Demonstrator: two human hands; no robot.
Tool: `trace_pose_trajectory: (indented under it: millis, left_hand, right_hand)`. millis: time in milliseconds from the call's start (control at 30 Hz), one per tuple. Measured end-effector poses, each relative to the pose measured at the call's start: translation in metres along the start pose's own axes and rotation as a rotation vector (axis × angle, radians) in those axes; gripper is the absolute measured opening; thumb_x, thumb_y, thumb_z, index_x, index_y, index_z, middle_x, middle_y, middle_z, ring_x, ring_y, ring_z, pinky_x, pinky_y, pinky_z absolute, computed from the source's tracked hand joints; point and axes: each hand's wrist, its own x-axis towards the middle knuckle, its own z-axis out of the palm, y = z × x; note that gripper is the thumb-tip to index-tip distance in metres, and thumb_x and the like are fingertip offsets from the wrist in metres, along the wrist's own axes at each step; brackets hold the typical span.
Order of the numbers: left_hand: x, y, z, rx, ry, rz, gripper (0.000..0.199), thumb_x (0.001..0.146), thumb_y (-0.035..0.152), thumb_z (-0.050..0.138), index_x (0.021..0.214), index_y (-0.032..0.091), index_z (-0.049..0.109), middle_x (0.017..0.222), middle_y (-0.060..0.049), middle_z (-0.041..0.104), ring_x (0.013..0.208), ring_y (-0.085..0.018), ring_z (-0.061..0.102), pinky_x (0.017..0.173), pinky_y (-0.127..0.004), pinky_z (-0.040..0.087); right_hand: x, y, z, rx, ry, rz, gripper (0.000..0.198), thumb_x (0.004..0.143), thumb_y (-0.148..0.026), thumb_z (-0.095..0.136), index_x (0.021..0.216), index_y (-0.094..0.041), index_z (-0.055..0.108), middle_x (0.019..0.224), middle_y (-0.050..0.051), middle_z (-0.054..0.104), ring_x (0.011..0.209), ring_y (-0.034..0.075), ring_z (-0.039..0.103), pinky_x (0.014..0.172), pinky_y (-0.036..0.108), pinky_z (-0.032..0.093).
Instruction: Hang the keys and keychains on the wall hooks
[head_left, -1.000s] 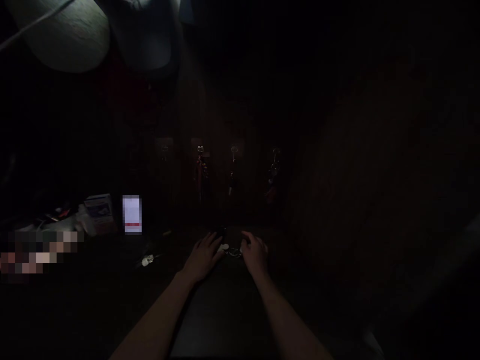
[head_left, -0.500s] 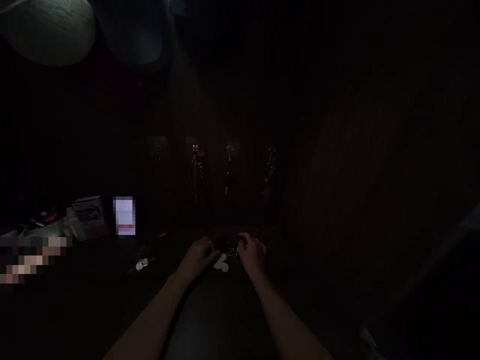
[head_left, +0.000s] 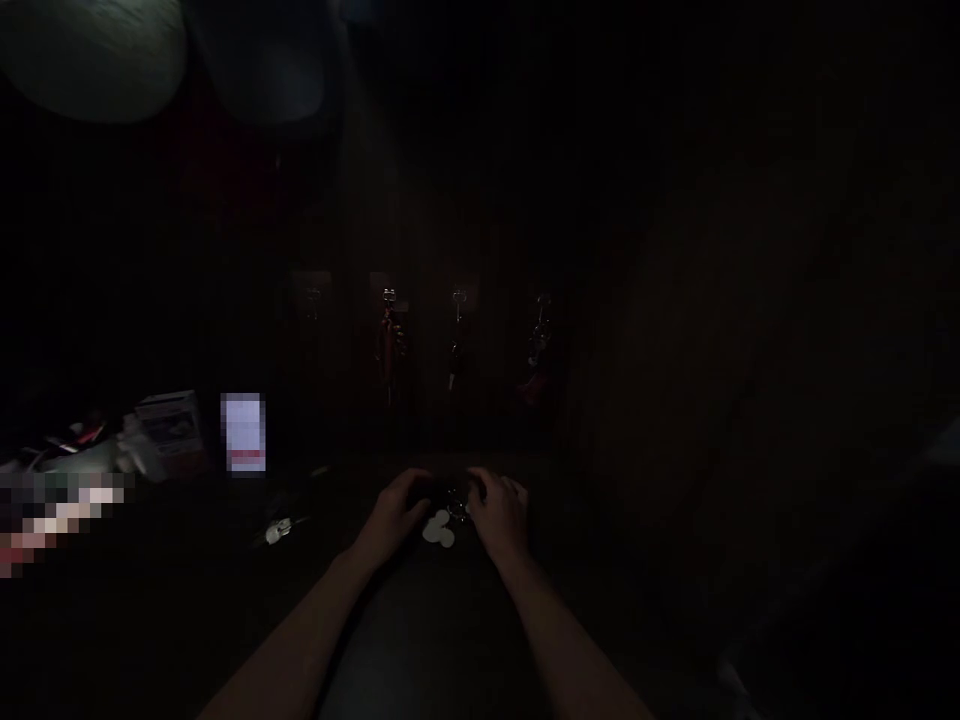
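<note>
The light is very dim. My left hand (head_left: 396, 512) has its fingers curled, and its thumb points toward the gap between my hands. Something dark fills part of that gap and cannot be made out. A shiny metal key ring (head_left: 457, 510) lies against the thumb side of my right hand (head_left: 499, 510), whose fingers are bent around it. Close to my left thumb are several pale round discs (head_left: 438, 529), overlapping on the dark surface. Farther left lies a loose bunch of keys (head_left: 278, 531).
Metal hooks line the wall ahead, with a bundle of keys (head_left: 389, 345), a single hanging key (head_left: 453, 368) and another bundle (head_left: 538, 345). Left are a box (head_left: 169, 425) and a blurred bright panel (head_left: 244, 430). Pale rounded caps (head_left: 94, 60) hang above.
My left thumb has drawn back from the pale discs. The right hand has shifted slightly left, and the key ring lies a little farther left. The whole view has moved slightly.
</note>
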Motion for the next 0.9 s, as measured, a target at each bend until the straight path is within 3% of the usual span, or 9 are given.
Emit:
trace_pose_trajectory:
  millis: [133, 300, 467, 633, 900]
  left_hand:
    - [0.000, 0.010, -0.001, -0.068, 0.073, -0.006, 0.024, 0.076, 0.021, 0.053, 0.100, 0.021, 0.055, 0.101, -0.003, 0.063, 0.096, -0.017, 0.058, 0.086, -0.031, 0.044]
    - [0.002, 0.016, 0.001, -0.199, 0.173, -0.084, 0.024, 0.073, 0.028, 0.058, 0.095, 0.020, 0.055, 0.096, -0.003, 0.064, 0.093, -0.017, 0.059, 0.085, -0.031, 0.044]
    - [0.007, 0.021, 0.001, -0.372, 0.228, -0.183, 0.027, 0.068, 0.029, 0.063, 0.091, 0.019, 0.054, 0.092, -0.003, 0.064, 0.090, -0.018, 0.060, 0.081, -0.030, 0.046]
    - [0.007, 0.028, 0.001, -0.453, 0.231, -0.257, 0.031, 0.064, 0.031, 0.066, 0.090, 0.019, 0.054, 0.091, -0.002, 0.064, 0.088, -0.017, 0.060, 0.077, -0.029, 0.047]
    - [0.007, 0.027, -0.001, -0.382, 0.254, -0.251, 0.032, 0.067, 0.041, 0.065, 0.088, 0.019, 0.055, 0.084, -0.001, 0.063, 0.080, -0.016, 0.059, 0.072, -0.027, 0.046]
  right_hand:
    - [-0.002, -0.002, 0.002, 0.046, -0.040, -0.123, 0.029, 0.080, -0.017, 0.047, 0.104, -0.024, 0.062, 0.099, 0.003, 0.068, 0.095, 0.018, 0.056, 0.094, 0.036, 0.027]
    - [-0.002, -0.006, 0.002, 0.143, -0.063, -0.162, 0.029, 0.076, -0.018, 0.050, 0.101, -0.026, 0.063, 0.099, 0.002, 0.067, 0.096, 0.018, 0.056, 0.094, 0.036, 0.031]
    - [-0.001, -0.010, 0.002, 0.355, -0.054, -0.059, 0.030, 0.074, -0.026, 0.054, 0.103, -0.026, 0.062, 0.101, 0.003, 0.067, 0.098, 0.020, 0.057, 0.087, 0.034, 0.041]
    - [0.000, -0.016, 0.001, 0.654, -0.057, 0.028, 0.024, 0.075, -0.036, 0.055, 0.090, -0.020, 0.063, 0.088, 0.004, 0.069, 0.084, 0.020, 0.062, 0.075, 0.030, 0.046]
    - [0.002, -0.020, -0.003, 0.761, -0.077, 0.142, 0.023, 0.072, -0.041, 0.057, 0.073, -0.018, 0.060, 0.071, 0.003, 0.066, 0.069, 0.018, 0.061, 0.062, 0.026, 0.045]
